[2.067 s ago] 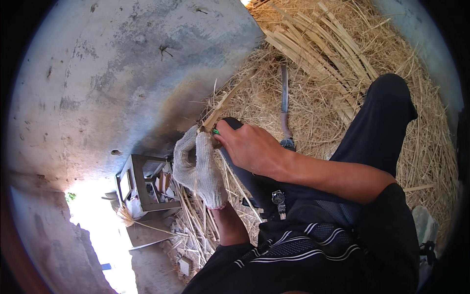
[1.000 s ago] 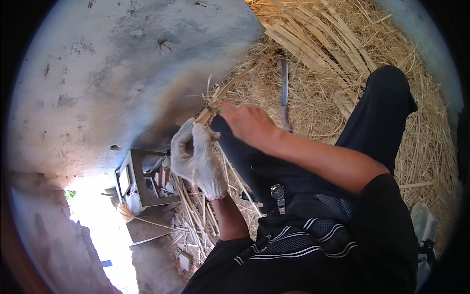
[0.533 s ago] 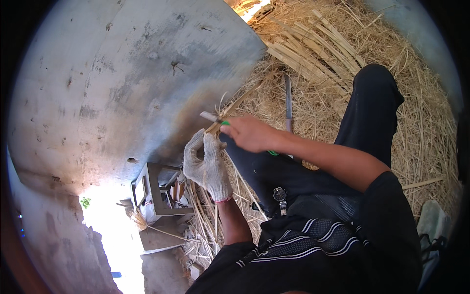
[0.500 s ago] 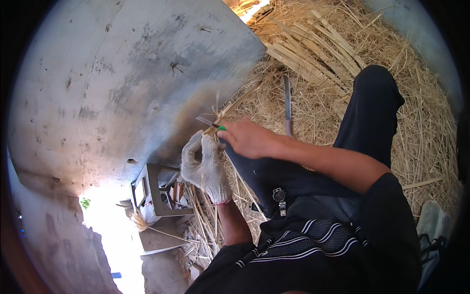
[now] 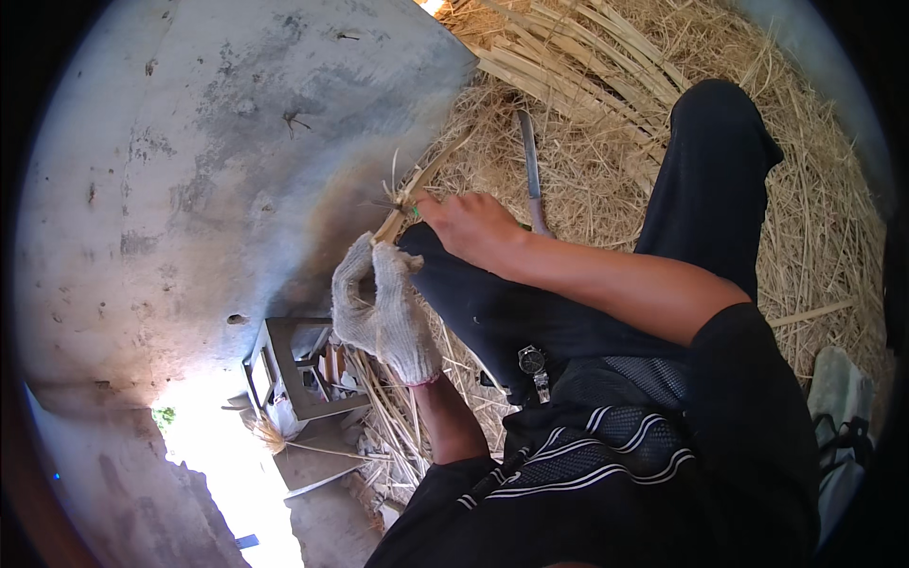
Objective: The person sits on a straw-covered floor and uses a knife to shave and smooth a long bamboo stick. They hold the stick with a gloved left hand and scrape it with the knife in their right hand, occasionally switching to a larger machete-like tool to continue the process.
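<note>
My left hand [image 5: 383, 308], in a pale knitted glove, pinches the near end of a split bamboo strip [image 5: 441, 166] that slants up and away over the straw. My bare right hand [image 5: 473, 225] is closed round a small knife with a green handle [image 5: 415, 212], mostly hidden by the fingers. Its thin blade is blurred and lies across the strip, just beyond the glove. Fine curled shavings stand up from the strip beside the blade. To the right of this, a long knife [image 5: 530, 156] with a dark blade rests on the straw.
Split bamboo strips [image 5: 587, 71] are piled at the far right on loose straw [image 5: 606, 199]. A stained wall [image 5: 237, 142] stands close on the left. Near it is a dark-framed stool [image 5: 317, 369] with odds and ends inside. A wristwatch [image 5: 532, 362] lies at my lap.
My right hand has slid the knife away from the glove along the strip. Both hands and the whole scene sit slightly further left in the picture.
</note>
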### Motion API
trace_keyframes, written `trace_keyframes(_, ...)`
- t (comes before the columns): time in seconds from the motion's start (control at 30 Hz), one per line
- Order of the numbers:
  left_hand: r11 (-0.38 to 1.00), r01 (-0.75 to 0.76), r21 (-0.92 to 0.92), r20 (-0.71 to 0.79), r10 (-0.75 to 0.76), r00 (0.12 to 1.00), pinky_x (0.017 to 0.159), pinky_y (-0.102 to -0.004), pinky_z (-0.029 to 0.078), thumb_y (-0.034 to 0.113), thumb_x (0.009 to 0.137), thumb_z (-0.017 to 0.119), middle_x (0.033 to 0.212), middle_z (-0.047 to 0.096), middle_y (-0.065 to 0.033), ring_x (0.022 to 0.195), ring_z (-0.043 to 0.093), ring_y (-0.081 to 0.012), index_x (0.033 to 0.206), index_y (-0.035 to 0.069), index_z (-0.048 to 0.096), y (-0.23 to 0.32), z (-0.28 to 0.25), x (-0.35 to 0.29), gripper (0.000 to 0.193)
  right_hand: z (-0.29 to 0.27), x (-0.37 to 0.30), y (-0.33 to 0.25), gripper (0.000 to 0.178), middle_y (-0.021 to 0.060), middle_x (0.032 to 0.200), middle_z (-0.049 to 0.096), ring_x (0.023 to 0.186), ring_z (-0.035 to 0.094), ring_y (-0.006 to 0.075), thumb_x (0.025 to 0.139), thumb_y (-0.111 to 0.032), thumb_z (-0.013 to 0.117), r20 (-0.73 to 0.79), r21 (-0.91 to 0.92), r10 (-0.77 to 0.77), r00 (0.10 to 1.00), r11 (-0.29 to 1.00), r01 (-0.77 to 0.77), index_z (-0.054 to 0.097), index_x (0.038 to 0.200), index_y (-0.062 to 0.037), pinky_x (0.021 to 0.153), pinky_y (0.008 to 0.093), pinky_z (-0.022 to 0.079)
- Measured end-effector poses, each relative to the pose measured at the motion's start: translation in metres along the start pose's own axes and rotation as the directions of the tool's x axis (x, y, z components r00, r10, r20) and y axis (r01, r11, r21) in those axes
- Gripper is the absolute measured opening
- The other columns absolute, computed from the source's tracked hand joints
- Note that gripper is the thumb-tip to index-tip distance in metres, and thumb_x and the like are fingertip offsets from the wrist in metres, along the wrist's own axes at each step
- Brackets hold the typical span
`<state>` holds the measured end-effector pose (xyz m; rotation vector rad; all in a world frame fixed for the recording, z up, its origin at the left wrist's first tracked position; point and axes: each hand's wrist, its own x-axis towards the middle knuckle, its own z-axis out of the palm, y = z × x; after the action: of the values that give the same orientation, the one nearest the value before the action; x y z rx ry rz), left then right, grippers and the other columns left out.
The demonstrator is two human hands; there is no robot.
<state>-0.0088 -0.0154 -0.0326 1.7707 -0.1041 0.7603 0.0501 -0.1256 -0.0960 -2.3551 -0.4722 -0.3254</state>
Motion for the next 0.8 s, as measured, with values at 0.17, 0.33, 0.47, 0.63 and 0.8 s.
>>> trace_keyframes(0.17, 0.973, -0.044, 0.226, -0.022, 0.050, 0.999, 0.067, -0.0271, 0.059, -0.004, 0.083, 0.072, 0.099, 0.070, -0.0162, 0.080, 0.067, -0.0150, 0.110, -0.006, 0.067, 0.013, -0.009, 0.011, 0.028, 0.008, 0.016, -0.007, 0.035, 0.0220, 0.079, 0.068, 0.077, 0.070, 0.0394, 0.090, -0.010, 0.049, -0.028, 0.007, 0.014, 1.000, 1.000, -0.014, 0.050, 0.124, 0.0007, 0.068, 0.0469, 0.057)
trace_keyframes(0.33, 0.972, -0.077, 0.221, -0.035, 0.087, 0.996, 0.070, -0.0265, 0.057, -0.004, 0.081, 0.073, 0.095, 0.070, -0.0111, 0.079, 0.067, -0.0135, 0.102, -0.004, 0.069, 0.018, -0.008, 0.013, 0.022, -0.006, 0.015, -0.011, 0.030, 0.0276, 0.077, 0.066, 0.077, 0.066, 0.0466, 0.097, -0.016, 0.047, 0.029, 0.215, 0.044, 0.999, 0.975, -0.049, 0.051, 0.120, 0.0034, 0.069, 0.0532, 0.053)
trace_keyframes(0.47, 0.960, -0.173, 0.221, -0.008, 0.180, 0.984, 0.072, -0.0263, 0.055, -0.004, 0.082, 0.072, 0.095, 0.069, -0.0098, 0.079, 0.066, -0.0137, 0.099, -0.003, 0.070, 0.011, -0.012, 0.014, 0.018, -0.021, 0.010, -0.018, 0.031, 0.0315, 0.077, 0.064, 0.078, 0.064, 0.0514, 0.101, -0.022, 0.044, 0.100, 0.297, 0.067, 0.993, 0.950, -0.094, 0.054, 0.111, 0.0053, 0.072, 0.0554, 0.052)
trace_keyframes(0.63, 0.964, -0.157, 0.216, -0.042, 0.170, 0.985, 0.075, -0.0265, 0.055, -0.004, 0.082, 0.071, 0.096, 0.069, -0.0095, 0.081, 0.066, -0.0142, 0.098, -0.003, 0.069, 0.023, -0.009, 0.007, 0.016, -0.036, -0.002, -0.027, 0.032, 0.0330, 0.079, 0.063, 0.080, 0.064, 0.0511, 0.101, -0.024, 0.045, 0.123, 0.420, 0.116, 0.986, 0.894, -0.157, 0.054, 0.107, 0.0062, 0.072, 0.0551, 0.051)
trace_keyframes(0.8, 0.952, -0.096, 0.292, 0.007, 0.099, 0.995, 0.076, -0.0265, 0.055, -0.006, 0.083, 0.070, 0.100, 0.070, -0.0116, 0.088, 0.067, -0.0159, 0.102, -0.005, 0.069, 0.023, -0.014, 0.016, 0.019, -0.038, 0.005, -0.030, 0.031, 0.0313, 0.074, 0.061, 0.074, 0.063, 0.0487, 0.100, -0.024, 0.047, 0.116, 0.664, -0.030, 0.993, 0.745, -0.055, 0.052, 0.100, 0.0069, 0.064, 0.0538, 0.049)
